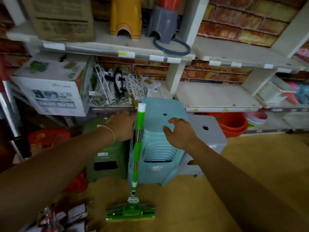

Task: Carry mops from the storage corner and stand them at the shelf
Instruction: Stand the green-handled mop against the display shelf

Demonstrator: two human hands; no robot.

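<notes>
1. The shelf [117, 51] fills the view ahead, its cream boards carrying cardboard boxes, a yellow stool and a tangle of white wire racks
2. In front of it a stack of blue stools [160, 144] stands on the floor, with a green stool [107, 158] just to its left and a grey one [207, 133] to its right
3. The mop [137, 148], green with a white cap, stands upright with its flat green head on the floor and its handle resting against the left edge of the blue stools; it looks already placed at the shelf
4. The left hand [122, 127] is beside the upper handle, touching or nearly so; whether its fingers curl round the pole I cannot tell, since the back of the hand hides them
5. The right hand [180, 131] hovers over the blue stools with fingers spread and loose, holding nothing, well clear of the pole
6. Risks, as I judge them: the handle leans only on a smooth plastic edge, so a careless release could let it slide sideways and topple; the head could skid on the floor; a falling pole might strike the wire racks on the low shelf
</notes>
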